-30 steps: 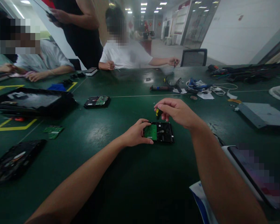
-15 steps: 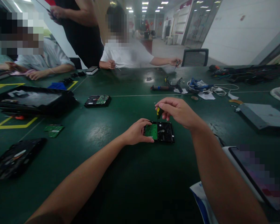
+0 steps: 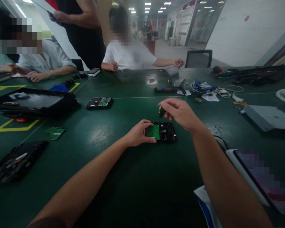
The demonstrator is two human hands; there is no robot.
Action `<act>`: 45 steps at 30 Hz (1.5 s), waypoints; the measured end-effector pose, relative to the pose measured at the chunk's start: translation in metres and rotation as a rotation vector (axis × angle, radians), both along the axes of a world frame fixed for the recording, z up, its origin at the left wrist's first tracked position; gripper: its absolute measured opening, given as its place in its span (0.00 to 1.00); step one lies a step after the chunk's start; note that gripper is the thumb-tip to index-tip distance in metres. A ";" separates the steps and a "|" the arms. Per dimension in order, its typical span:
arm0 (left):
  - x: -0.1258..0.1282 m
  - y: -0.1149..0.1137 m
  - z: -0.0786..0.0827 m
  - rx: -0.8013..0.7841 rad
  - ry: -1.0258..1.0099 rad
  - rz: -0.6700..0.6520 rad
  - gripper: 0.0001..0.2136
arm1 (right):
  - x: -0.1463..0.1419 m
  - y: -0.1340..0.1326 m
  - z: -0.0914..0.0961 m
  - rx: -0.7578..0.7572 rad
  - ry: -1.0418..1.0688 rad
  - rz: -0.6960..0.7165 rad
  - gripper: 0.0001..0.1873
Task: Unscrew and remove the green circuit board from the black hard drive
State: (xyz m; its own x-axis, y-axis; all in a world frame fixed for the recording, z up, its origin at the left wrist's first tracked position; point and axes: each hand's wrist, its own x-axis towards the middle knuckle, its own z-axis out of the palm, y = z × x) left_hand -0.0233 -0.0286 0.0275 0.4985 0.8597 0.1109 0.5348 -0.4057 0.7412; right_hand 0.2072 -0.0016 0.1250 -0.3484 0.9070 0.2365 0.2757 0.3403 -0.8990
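Note:
A black hard drive [image 3: 166, 132] with a green circuit board lies flat on the dark green table [image 3: 123, 177] in front of me. My left hand [image 3: 139, 133] grips its left edge, fingers wrapped round it. My right hand [image 3: 179, 112] hovers just above the drive's far side, pinching a small screwdriver [image 3: 161, 111] with a yellow and black handle, tip pointing down at the drive.
A second hard drive [image 3: 99, 103] lies further left, loose green boards [image 3: 54, 132] and black trays [image 3: 30, 103] beyond it. Tools and cables [image 3: 199, 87] clutter the far right. A tablet [image 3: 258, 177] sits at my right elbow. Other people sit and stand across the table.
My right hand with the screwdriver has shifted slightly up and away. The view has moved a little. My left hand keeps its hold on the drive.

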 end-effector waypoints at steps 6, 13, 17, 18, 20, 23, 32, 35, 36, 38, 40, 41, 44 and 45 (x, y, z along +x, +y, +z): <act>-0.002 0.000 -0.003 -0.026 -0.029 -0.012 0.38 | 0.002 -0.001 0.003 -0.029 -0.007 0.009 0.14; -0.001 -0.001 -0.004 -0.034 -0.050 -0.010 0.37 | -0.001 -0.003 0.003 -0.042 0.047 0.040 0.13; -0.001 -0.002 -0.003 -0.056 -0.057 -0.009 0.37 | 0.000 -0.001 0.001 -0.021 0.029 0.039 0.14; -0.001 -0.002 -0.002 -0.058 -0.056 -0.008 0.37 | 0.000 -0.001 0.001 -0.021 0.023 0.040 0.14; -0.001 -0.002 -0.002 -0.061 -0.054 -0.007 0.37 | 0.000 0.000 0.000 -0.038 0.026 0.045 0.15; -0.001 -0.002 -0.002 -0.062 -0.050 -0.003 0.38 | 0.001 0.001 0.001 -0.110 0.081 0.060 0.15; -0.001 -0.001 -0.005 -0.038 -0.062 -0.013 0.37 | 0.006 0.000 0.003 -0.025 -0.023 0.047 0.12; -0.001 -0.001 -0.004 -0.046 -0.059 -0.013 0.37 | 0.004 0.000 0.001 -0.019 -0.015 0.006 0.11; -0.001 -0.001 -0.004 -0.049 -0.057 -0.012 0.37 | 0.003 0.000 0.000 -0.031 -0.002 0.002 0.11; -0.001 -0.001 -0.003 -0.053 -0.051 -0.012 0.37 | 0.001 0.000 -0.001 -0.068 0.040 0.018 0.11; -0.001 -0.002 -0.003 -0.049 -0.050 -0.013 0.37 | 0.000 0.000 -0.002 -0.096 0.076 0.046 0.11; -0.001 -0.002 -0.003 -0.046 -0.051 -0.014 0.37 | -0.001 0.000 -0.002 -0.100 0.081 0.056 0.12; -0.001 -0.002 -0.003 -0.047 -0.053 -0.009 0.37 | -0.001 0.001 -0.002 -0.124 0.094 0.066 0.15; 0.000 -0.002 -0.003 -0.051 -0.051 -0.008 0.37 | -0.001 0.001 -0.001 -0.143 0.109 0.067 0.15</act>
